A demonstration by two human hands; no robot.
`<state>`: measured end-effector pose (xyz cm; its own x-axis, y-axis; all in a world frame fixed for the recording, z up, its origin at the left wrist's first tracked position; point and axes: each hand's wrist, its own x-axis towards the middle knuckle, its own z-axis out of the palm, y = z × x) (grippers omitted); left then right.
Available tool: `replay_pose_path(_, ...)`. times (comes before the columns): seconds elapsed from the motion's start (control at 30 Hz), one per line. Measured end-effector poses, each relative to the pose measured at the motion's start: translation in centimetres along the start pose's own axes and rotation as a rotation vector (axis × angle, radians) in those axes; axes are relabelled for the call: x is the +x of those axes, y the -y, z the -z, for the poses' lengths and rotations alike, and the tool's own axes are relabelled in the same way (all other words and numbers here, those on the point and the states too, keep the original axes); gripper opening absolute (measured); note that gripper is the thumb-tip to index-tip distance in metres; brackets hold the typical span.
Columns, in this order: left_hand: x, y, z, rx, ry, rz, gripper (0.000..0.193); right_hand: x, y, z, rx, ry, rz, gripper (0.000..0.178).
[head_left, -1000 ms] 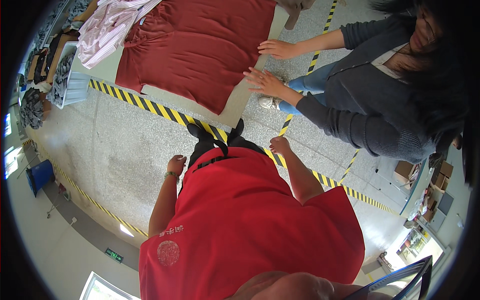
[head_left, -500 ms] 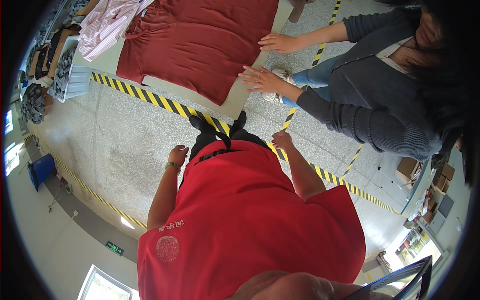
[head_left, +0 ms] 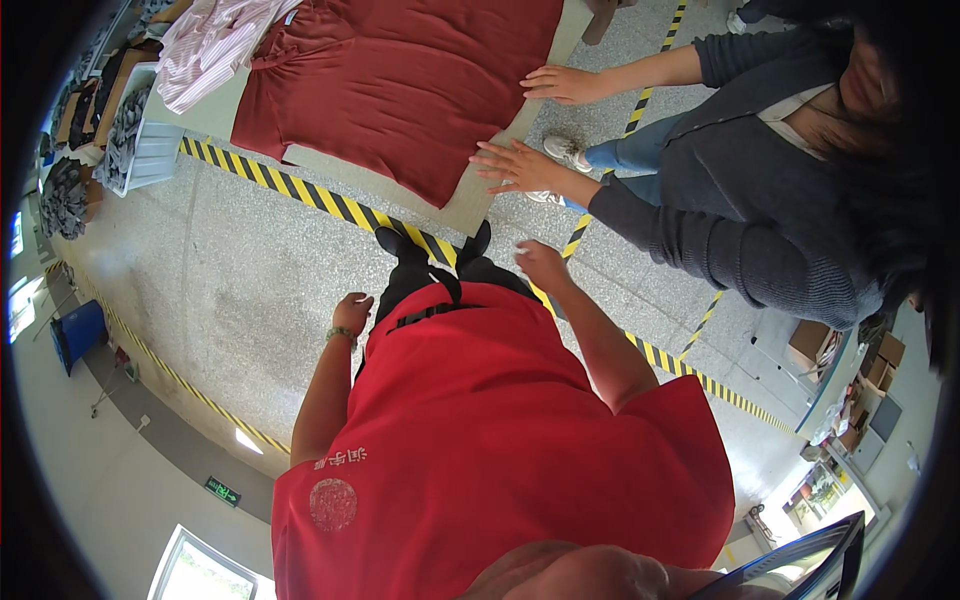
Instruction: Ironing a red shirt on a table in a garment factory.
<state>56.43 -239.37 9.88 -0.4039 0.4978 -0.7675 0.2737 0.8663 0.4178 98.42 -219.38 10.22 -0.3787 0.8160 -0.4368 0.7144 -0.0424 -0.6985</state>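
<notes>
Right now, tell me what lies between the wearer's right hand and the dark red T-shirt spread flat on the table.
In the head view, between the right hand and the dark red T-shirt lie the table's pale edge and speckled floor with a yellow-black striped line.

Bright, even daylight, soft shadows; sharp centre, heavy fisheye bend + dark vignette at rim

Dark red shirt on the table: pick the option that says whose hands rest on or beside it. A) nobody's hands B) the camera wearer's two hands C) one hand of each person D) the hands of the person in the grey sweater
D: the hands of the person in the grey sweater lie at the edge of the dark red shirt, while the wearer's left hand and right hand hang empty by the red top, off the table.
</notes>
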Motion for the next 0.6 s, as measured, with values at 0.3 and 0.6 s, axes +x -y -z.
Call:
replay_pose_path(0.3, 0.6, 2.3, -0.1, -0.022, 0.009, -0.005, 0.041, 13.7, 16.9, 10.4, 0.397, 0.006, 0.04, 0.022)
replay_pose_path(0.6, -0.1, 5.4, 0.8, -0.13, 0.0, 0.038, 0.036, 18.0, 15.8, 9.8, -0.556, -0.308, 0.209, 0.04)
